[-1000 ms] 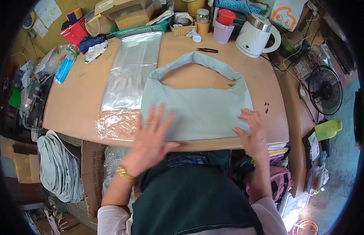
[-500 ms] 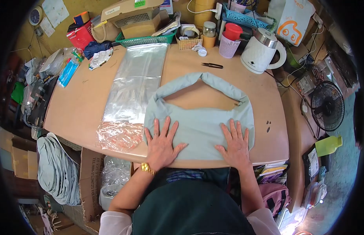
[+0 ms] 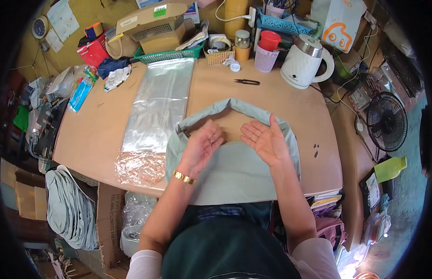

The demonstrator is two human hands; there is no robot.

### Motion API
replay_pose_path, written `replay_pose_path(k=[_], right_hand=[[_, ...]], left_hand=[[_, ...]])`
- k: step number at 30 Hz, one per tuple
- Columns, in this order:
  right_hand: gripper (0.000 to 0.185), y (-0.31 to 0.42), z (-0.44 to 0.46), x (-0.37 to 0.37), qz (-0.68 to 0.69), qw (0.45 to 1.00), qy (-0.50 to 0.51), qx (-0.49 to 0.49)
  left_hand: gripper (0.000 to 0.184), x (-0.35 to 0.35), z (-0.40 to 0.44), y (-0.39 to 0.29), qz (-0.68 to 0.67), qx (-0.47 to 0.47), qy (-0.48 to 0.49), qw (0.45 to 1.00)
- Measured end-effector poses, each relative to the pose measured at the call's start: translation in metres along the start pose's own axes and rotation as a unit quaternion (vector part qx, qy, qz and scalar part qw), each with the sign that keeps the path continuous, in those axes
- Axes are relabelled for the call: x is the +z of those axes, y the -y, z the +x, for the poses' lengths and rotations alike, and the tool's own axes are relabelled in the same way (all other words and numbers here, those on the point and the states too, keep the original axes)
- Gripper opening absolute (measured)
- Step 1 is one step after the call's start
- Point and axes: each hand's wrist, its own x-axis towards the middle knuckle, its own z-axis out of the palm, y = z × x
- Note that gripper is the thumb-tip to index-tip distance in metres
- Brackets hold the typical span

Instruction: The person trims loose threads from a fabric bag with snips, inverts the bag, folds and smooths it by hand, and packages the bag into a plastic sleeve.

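A pale grey-green cloth bag [image 3: 239,172] lies flat at the table's front edge, its strap looping away from me. My left hand [image 3: 203,145] is over the bag's upper left part, palm turned inward, fingers curved and partly apart, with nothing visible in it. On the other side my right hand [image 3: 267,139] is over the upper right part, palm up, fingers extended and thumb raised, holding nothing. Left of the bag lies a stack of clear plastic sleeves [image 3: 155,107]. Black thread snips [image 3: 247,82] rest beyond the strap.
Along the back stand a white kettle [image 3: 303,63], a lilac cup [image 3: 266,59], a wicker basket [image 3: 219,56] and a green basket [image 3: 167,56] with cardboard. A black fan [image 3: 387,121] is at the right. Folded grey cloth [image 3: 71,209] hangs at lower left.
Both hands have lifted off the flattened bag, moved away from me and turned their palms inward or up. The bag is nearer to me, its lower edge at the table's front edge.
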Motion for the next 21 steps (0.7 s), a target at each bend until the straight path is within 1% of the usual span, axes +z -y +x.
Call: replay_pose_path(k=[1, 2, 3, 4, 5, 6, 7, 9, 10, 11, 13, 14, 16, 17, 19, 20, 21], right_hand=[[0.100, -0.003, 0.013, -0.005, 0.120, 0.992, -0.028, 0.040], [0.100, -0.002, 0.021, -0.017, 0.120, 0.992, -0.025, 0.037], [0.102, 0.003, 0.025, -0.035, 0.196, 0.980, -0.035, -0.001], [0.104, 0.010, 0.025, -0.045, 0.270, 0.961, -0.045, -0.038], [0.104, 0.013, 0.023, -0.055, 0.268, 0.962, -0.044, -0.037], [0.104, 0.014, 0.015, -0.059, 0.265, 0.961, -0.047, -0.071], [0.103, 0.013, 0.011, -0.062, 0.261, 0.958, -0.049, -0.103], [0.101, 0.010, 0.011, -0.068, 0.281, 0.952, -0.049, -0.115], [0.099, 0.008, 0.012, -0.069, 0.299, 0.944, -0.049, -0.131], [0.099, 0.007, 0.013, -0.070, 0.301, 0.944, -0.050, -0.128], [0.097, 0.008, 0.011, -0.067, 0.302, 0.940, -0.064, -0.146], [0.097, 0.007, 0.013, -0.070, 0.302, 0.940, -0.066, -0.145], [0.099, 0.004, 0.016, -0.075, 0.284, 0.946, -0.026, -0.156], [0.099, 0.002, 0.017, -0.077, 0.285, 0.945, -0.029, -0.156], [0.099, -0.002, 0.018, -0.070, 0.244, 0.958, -0.047, -0.143], [0.099, -0.004, 0.020, -0.070, 0.245, 0.957, -0.049, -0.145], [0.098, -0.006, 0.022, -0.070, 0.228, 0.961, -0.047, -0.150]], left_hand=[[0.060, -0.014, 0.014, 0.004, 0.002, 0.004, 0.004, 1.000], [0.055, -0.034, 0.026, 0.005, -0.064, 0.032, -0.024, 0.997], [0.051, -0.049, 0.032, 0.001, -0.131, 0.058, -0.053, 0.988], [0.051, -0.055, 0.026, -0.012, -0.132, 0.059, -0.052, 0.988], [0.057, -0.063, 0.018, -0.025, -0.220, 0.057, -0.035, 0.973], [0.063, -0.067, 0.013, -0.031, -0.305, 0.053, -0.019, 0.951], [0.063, -0.069, 0.012, -0.029, -0.305, 0.054, -0.022, 0.950], [0.074, -0.076, 0.011, -0.027, -0.285, 0.060, -0.014, 0.956], [0.083, -0.084, 0.014, -0.025, -0.335, 0.038, -0.048, 0.940], [0.083, -0.088, 0.015, -0.023, -0.334, 0.038, -0.051, 0.940], [0.081, -0.088, 0.016, -0.021, -0.327, 0.055, -0.002, 0.944], [0.081, -0.088, 0.016, -0.019, -0.327, 0.053, -0.004, 0.944], [0.070, -0.083, 0.015, -0.017, -0.288, 0.092, 0.012, 0.953], [0.070, -0.084, 0.015, -0.016, -0.288, 0.089, 0.011, 0.953], [0.052, -0.078, 0.017, -0.019, -0.187, 0.080, -0.004, 0.979], [0.052, -0.074, 0.012, -0.015, -0.186, 0.077, -0.003, 0.979], [0.052, -0.048, -0.003, -0.013, -0.053, 0.077, -0.040, 0.995]])
